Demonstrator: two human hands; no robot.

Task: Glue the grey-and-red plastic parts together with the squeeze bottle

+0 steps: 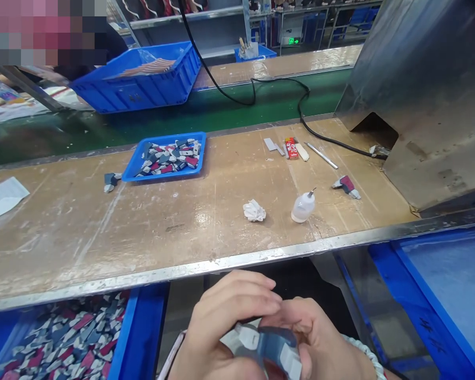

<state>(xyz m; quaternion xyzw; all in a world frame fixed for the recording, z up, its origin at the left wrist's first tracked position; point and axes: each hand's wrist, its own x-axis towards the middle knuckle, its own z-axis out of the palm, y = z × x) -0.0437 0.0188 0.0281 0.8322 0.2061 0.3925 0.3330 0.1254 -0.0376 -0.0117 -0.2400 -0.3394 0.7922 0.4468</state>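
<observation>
Both hands are in front of the bench's front edge, low in the head view. My left hand (229, 316) curls around the left side of a dark blue and light grey moulded part (277, 343). From the other side, my right hand (316, 332) grips the same part with fingers and thumb closed. Its lower end is hidden by the hands and the frame edge. On the bench beyond stand a white squeeze bottle (303, 207) with a thin metal tip and a crumpled white tissue (254, 210). A maroon and grey part (347, 186) lies right of the bottle.
A blue tray (127, 171) of similar parts sits on the bench (174, 253), with one loose part (111, 181) beside it. Blue bins (122, 332) flank my lap. A black cable (332, 140) crosses toward a metal housing (419, 105). Across the green strip, a person stands by a large blue crate (142, 95).
</observation>
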